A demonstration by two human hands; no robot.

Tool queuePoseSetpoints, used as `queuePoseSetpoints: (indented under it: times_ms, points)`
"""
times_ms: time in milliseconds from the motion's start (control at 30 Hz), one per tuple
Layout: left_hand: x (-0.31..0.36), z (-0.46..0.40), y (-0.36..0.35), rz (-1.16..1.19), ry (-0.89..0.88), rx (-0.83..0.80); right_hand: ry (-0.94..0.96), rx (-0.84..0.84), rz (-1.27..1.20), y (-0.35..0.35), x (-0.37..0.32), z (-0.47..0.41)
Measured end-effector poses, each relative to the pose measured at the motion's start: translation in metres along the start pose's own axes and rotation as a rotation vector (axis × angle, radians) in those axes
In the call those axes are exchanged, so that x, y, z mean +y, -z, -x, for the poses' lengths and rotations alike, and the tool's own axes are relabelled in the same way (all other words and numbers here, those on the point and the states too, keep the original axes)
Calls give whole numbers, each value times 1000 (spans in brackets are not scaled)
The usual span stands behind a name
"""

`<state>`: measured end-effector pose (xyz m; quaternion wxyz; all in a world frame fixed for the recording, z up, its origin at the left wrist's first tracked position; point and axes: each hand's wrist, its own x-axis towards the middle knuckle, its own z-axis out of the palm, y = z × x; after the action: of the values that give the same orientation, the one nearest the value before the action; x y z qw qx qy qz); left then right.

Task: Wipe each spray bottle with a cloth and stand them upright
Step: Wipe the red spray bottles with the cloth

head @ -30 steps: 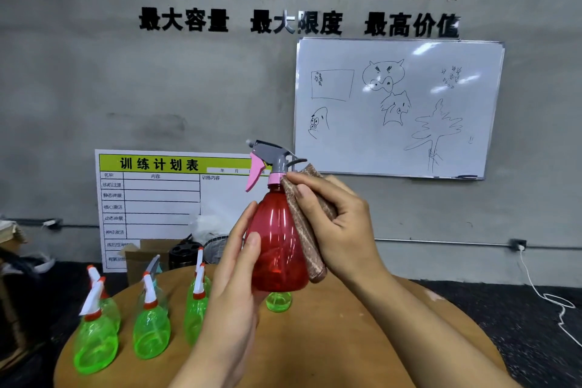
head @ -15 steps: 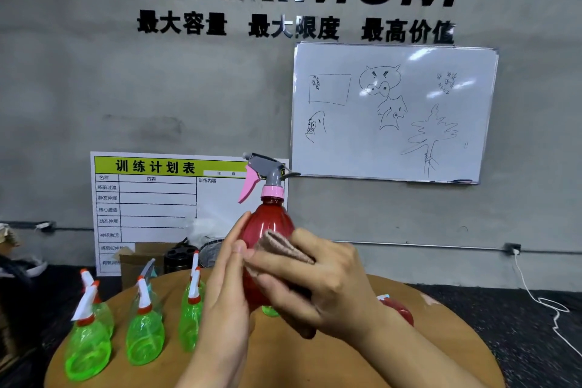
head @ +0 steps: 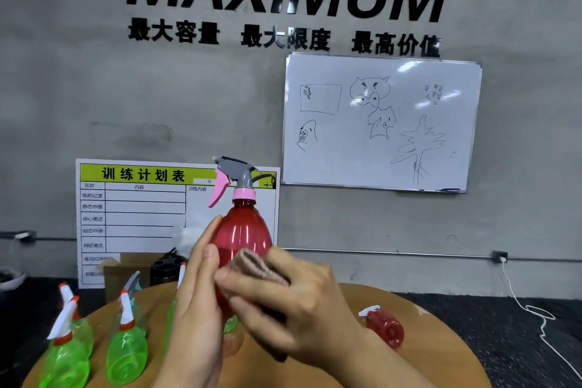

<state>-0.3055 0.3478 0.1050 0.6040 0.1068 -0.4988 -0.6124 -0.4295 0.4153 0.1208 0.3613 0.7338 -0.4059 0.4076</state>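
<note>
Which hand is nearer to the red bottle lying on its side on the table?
Right. The right hand, pressing the cloth on the held bottle, is just left of the lying red bottle; the left hand is farther left, beyond the held bottle.

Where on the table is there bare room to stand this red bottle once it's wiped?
Bare wood shows on the round table in front of and right of the lying red bottle, out to the rim. The left side is crowded with upright green bottles. The middle is hidden behind the left hand and right hand holding the red spray bottle and cloth.
</note>
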Motion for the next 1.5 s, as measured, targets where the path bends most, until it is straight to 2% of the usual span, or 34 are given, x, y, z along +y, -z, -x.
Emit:
queuePoseSetpoints:
  times_ms: [67, 133, 333, 433, 533, 700, 767, 833, 967, 1033, 1167, 1367, 1500]
  points:
    - [-1, 0, 1, 21, 5, 2, 117, -24, 85, 0, 1, 6]
    - [-4, 1, 0, 4, 7, -13, 107, 8, 85, 0, 3, 5]
    - [-12, 6, -4, 12, -22, -35, -349, 183, -91, 0, 22, -18]
    - [-11, 9, -5, 22, -26, -45, -445, 231, -155, -5, 24, -20]
    - [-11, 11, 0, 4, 18, -30, -358, 174, -169, -8, 7, -5]
    - [-28, 19, 19, -13, 25, -10, -22, -35, -1, -14, -13, 38]
    - [-39, 25, 26, -34, 28, -14, -12, -37, 2, -19, -14, 51]
    - [-50, 33, 30, -58, 60, -17, -122, 1, -51, -24, -13, 59]
    - [-71, 43, 38, -106, 121, -53, -470, 129, -198, -34, 1, 64]
    - [-80, 47, 42, -102, 151, -76, -564, 138, -239, -38, 7, 69]
    - [-94, 50, 44, -37, 194, -64, -634, 79, -330, -46, 13, 83]
    - [-101, 48, 38, -74, 194, -136, -739, 164, -405, -46, 19, 93]
    - [-100, 44, 37, -59, 181, -95, -774, 189, -460, -48, 21, 90]
